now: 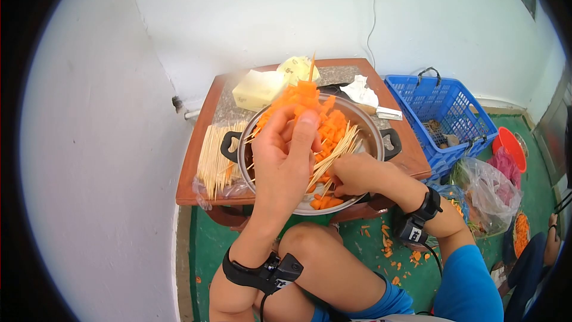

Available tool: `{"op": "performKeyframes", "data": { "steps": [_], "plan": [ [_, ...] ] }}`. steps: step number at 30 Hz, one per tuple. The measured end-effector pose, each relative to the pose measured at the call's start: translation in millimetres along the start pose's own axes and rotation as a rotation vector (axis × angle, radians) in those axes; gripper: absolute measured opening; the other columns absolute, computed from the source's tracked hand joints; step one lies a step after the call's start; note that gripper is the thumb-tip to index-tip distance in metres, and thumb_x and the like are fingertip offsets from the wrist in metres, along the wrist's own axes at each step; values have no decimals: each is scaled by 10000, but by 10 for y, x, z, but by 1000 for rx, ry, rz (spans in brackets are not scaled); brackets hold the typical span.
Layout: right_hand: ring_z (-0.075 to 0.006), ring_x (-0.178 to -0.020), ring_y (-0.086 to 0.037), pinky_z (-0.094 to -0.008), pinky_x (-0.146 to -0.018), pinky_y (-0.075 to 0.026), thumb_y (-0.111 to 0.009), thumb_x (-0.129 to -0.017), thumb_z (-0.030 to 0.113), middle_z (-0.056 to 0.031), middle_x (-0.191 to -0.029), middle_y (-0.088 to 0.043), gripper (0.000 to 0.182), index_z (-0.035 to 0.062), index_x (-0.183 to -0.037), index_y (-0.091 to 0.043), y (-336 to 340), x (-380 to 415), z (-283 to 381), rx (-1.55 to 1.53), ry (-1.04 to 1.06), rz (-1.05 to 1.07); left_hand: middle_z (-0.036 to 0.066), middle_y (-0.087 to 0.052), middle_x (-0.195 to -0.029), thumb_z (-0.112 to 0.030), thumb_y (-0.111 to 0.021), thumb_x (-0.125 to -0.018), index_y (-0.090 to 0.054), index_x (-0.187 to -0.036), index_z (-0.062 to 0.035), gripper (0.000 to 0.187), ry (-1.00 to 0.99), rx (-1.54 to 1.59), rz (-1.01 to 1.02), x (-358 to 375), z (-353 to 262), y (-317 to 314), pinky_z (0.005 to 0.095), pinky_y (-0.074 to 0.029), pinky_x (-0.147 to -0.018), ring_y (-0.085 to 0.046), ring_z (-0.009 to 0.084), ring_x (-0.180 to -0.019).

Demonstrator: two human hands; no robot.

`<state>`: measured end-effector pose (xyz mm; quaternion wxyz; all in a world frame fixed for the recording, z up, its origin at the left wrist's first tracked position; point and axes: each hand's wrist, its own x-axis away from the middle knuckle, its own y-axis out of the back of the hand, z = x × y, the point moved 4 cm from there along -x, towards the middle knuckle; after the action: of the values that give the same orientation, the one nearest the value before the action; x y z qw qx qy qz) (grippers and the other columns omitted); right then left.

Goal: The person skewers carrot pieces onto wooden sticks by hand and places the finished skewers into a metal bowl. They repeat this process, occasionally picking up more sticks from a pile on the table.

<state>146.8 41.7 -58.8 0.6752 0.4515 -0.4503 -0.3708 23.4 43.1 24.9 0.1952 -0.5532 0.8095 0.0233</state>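
My left hand (289,149) is raised over a wide metal pot (382,138) with black handles. Its thumb and fingers are closed around a carrot skewer (307,88), whose bare wooden tip points up. Lower down, my right hand (356,174) reaches inside the pot's near right side with curled fingers, beside loose carrot pieces (326,202); what its fingertips hold is hidden. A bundle of bare sticks (342,149) lies across the pot next to that hand. More carrot pieces on skewers (336,124) are heaped behind my left hand.
A wooden table (196,158) bears the pot, a pile of bamboo sticks (219,158), a yellowish tissue pack (257,89) and a peeler (388,112). At right stand a blue crate (417,125) and plastic bags (488,197). Carrot scraps (390,244) litter the green floor; another person's leg (532,274) shows far right.
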Motion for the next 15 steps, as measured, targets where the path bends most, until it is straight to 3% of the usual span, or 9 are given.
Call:
{"op": "performKeyframes", "data": {
  "steps": [4,8,15],
  "plan": [
    [-269,-730,-577,-351,-626,-466,-592,-621,155,-146,-739,-587,193,27,-765,-596,26,-1,-8,-23,9,63,-5,-447,-587,-254,-419,-850,-509,-914,-14,264,24,-14,-17,-18,25,20,136,-276,-373,-345,26,-400],
    [-262,-682,-576,-336,-600,-459,-587,-620,145,-141,-700,-584,173,22,-741,-592,70,22,-125,-181,84,-9,-6,-441,-589,-285,-379,-862,-502,-915,-18,298,-14,-24,-32,-18,1,49,138,-266,-374,-334,27,-405],
    [-192,-622,-569,-287,-563,-449,-591,-649,123,-112,-641,-577,178,19,-792,-607,152,75,-219,-421,212,-20,21,-441,-656,-315,-348,-861,-468,-943,-37,314,183,229,64,-45,92,56,178,-306,-440,-373,80,-472]
  ]
}}
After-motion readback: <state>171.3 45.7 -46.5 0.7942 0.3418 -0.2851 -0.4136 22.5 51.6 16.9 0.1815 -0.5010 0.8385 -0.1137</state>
